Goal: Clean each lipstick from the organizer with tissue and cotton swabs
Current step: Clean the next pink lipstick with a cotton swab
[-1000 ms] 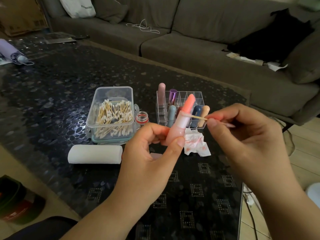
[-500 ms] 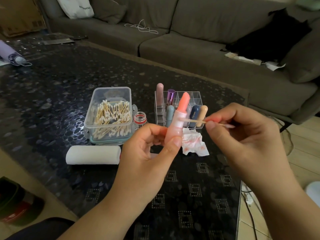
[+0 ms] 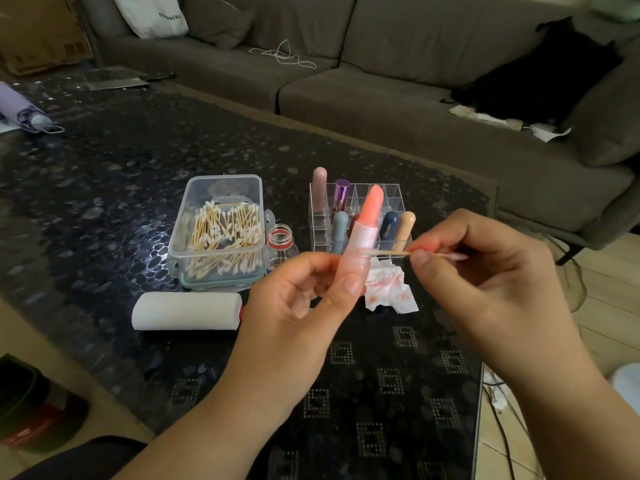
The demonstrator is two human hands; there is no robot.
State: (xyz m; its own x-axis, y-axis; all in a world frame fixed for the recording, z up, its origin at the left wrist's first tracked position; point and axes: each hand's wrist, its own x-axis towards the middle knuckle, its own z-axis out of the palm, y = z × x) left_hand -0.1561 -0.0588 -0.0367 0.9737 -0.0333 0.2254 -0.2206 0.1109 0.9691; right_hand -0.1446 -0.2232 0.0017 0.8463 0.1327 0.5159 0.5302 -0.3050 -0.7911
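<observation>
1. Fingers and thumb of the left hand point(image 3: 298, 306) curl round the lower tube of an uncapped pink lipstick point(image 3: 360, 244), holding it upright above the dark table point(image 3: 104, 174), in front of the organizer.
2. Coral lipstick colour stands fully extended out of the tube's top.
3. Right hand point(image 3: 485, 271) pinches a cotton swab point(image 3: 391, 252) between thumb and fingertips; the stick lies roughly level, its near tip touching the side of the pink tube, and its other tip pokes out past the fingers.
4. Behind the held tube stands the clear organizer point(image 3: 393, 194), with several capped lipsticks upright in its compartments on the left and front.
5. Crumpled tissue point(image 3: 388, 289) with pink stains lies on the table just in front of the organizer.
6. Left of the organizer sits a clear box of cotton swabs point(image 3: 218, 230), a small open bottle point(image 3: 280, 240) beside it.
7. Nearer the person, a white roll point(image 3: 187, 310) lies on its side.
8. Grey sofa point(image 3: 381, 98) runs along the far edge.
</observation>
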